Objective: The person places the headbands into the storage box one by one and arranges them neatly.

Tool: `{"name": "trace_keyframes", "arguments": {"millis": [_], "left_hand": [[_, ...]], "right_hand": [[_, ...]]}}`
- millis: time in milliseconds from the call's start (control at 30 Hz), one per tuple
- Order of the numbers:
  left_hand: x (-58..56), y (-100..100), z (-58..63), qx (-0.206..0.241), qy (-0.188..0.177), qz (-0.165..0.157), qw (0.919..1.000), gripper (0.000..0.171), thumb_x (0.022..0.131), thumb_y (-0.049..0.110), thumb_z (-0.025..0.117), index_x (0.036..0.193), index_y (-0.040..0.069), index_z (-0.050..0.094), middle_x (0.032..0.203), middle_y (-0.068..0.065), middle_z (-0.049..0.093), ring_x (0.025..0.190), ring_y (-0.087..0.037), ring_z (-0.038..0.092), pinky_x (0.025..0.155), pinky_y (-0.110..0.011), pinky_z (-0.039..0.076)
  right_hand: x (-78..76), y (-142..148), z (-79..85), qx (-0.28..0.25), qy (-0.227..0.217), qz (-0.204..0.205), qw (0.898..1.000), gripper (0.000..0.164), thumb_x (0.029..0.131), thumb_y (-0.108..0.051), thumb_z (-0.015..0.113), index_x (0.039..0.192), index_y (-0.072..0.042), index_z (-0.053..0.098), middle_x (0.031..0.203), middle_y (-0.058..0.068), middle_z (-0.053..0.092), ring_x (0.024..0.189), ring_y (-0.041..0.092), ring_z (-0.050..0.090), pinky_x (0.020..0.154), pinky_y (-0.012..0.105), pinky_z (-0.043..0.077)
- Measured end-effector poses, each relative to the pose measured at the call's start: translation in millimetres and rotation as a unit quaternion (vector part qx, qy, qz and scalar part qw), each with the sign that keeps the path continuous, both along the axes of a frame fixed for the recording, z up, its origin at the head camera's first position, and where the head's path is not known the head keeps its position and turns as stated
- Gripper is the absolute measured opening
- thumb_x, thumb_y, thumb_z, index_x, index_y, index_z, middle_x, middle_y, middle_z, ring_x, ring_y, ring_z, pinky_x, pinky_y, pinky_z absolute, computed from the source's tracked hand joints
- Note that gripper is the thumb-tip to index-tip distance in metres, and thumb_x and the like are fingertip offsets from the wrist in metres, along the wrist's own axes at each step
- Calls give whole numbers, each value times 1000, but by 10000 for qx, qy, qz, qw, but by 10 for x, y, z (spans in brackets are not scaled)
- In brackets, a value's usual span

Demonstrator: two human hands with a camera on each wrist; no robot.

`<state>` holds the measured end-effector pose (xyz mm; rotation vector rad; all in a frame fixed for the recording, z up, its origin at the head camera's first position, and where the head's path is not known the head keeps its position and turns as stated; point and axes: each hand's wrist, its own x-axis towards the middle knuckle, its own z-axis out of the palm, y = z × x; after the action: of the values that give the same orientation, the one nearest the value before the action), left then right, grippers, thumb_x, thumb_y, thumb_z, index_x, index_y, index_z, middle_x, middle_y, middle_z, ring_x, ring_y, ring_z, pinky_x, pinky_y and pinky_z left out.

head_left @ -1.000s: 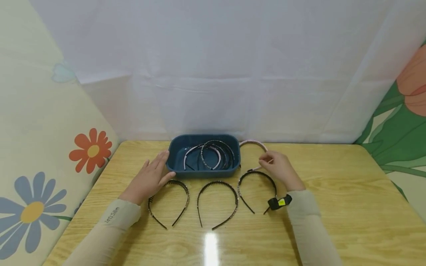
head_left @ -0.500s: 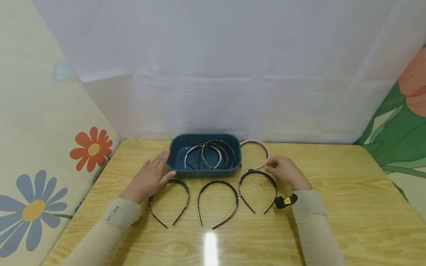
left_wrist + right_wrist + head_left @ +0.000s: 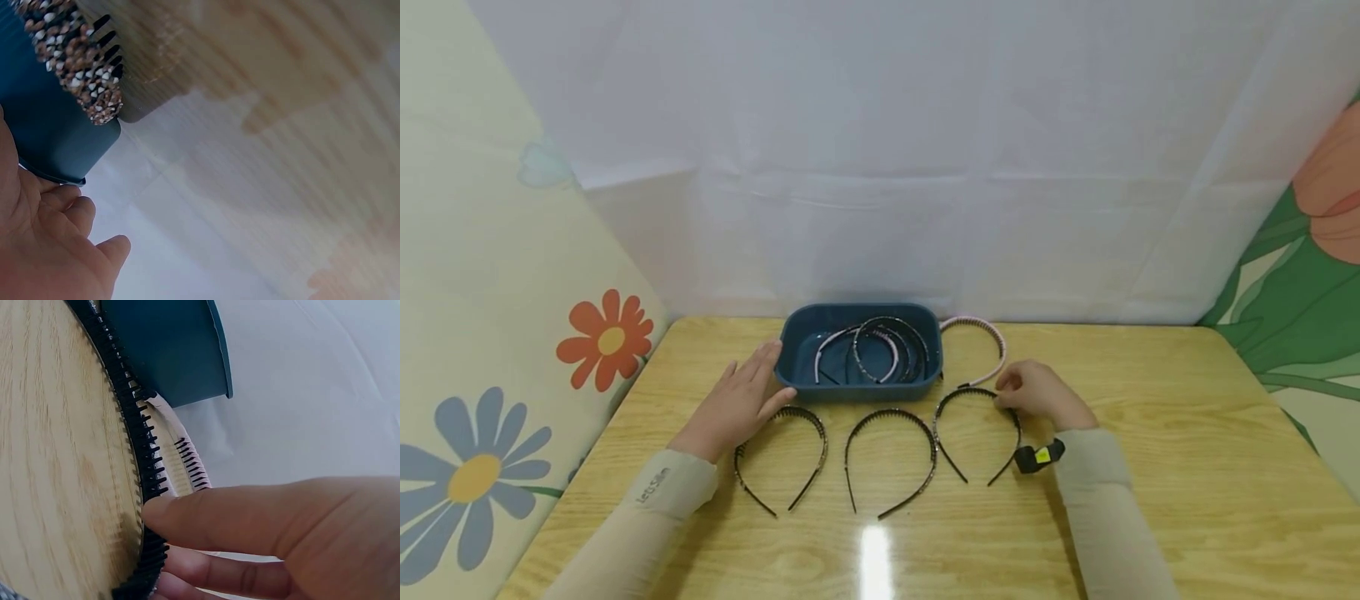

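A dark blue plastic bin point(image 3: 801, 388) holds several headbands point(image 3: 859, 357), some black and some pink. My left hand point(image 3: 739, 408) rests against its left end, fingers laid along the wall and thumb at the front corner. At the right, my right hand point(image 3: 1037, 390) pinches a black toothed headband point(image 3: 947, 404) near the top right of its arch. In the right wrist view, the thumb point(image 3: 165, 512) lies on the headband's teeth with other fingers on its outer side. A pink headband point(image 3: 976, 322) lies just behind, right of the bin.
Two more dark headbands lie in front of the bin: a studded one point(image 3: 822, 437) by my left wrist and a middle one point(image 3: 848, 454). A white cloth point(image 3: 880, 208) hangs behind the wooden table point(image 3: 1187, 433).
My right hand has left the pink headband and come down onto the black one, which has shifted slightly left. My left hand stays at the bin.
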<state>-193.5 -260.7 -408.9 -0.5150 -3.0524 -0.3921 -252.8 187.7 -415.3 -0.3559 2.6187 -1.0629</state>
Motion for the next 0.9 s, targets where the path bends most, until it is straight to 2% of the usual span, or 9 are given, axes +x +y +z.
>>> {"name": "trace_keyframes", "arguments": {"millis": [467, 733, 900], "left_hand": [[-14, -3, -25, -17, 19, 22, 10000, 82, 107, 49, 46, 161, -2, 12, 167, -23, 15, 153, -41, 15, 118, -68, 12], [-28, -1, -34, -39, -4, 26, 10000, 82, 107, 49, 45, 161, -2, 12, 167, -23, 15, 153, -42, 15, 119, -68, 12], [-33, -3, -41, -44, -25, 35, 10000, 82, 107, 49, 45, 161, -2, 11, 167, -23, 15, 153, -42, 15, 119, -68, 11]], "right_hand": [[-4, 12, -24, 27, 32, 185, 9998, 13, 88, -3, 74, 98, 4, 73, 88, 9, 70, 74, 15, 64, 65, 31, 57], [0, 38, 34, 157, 151, 238, 9995, 14, 87, -5, 74, 98, 2, 71, 88, 10, 69, 67, 15, 63, 62, 30, 55], [-3, 61, 72, 303, 252, 291, 9988, 15, 87, -10, 76, 97, 0, 73, 88, 9, 69, 75, 18, 64, 69, 35, 56]]}}
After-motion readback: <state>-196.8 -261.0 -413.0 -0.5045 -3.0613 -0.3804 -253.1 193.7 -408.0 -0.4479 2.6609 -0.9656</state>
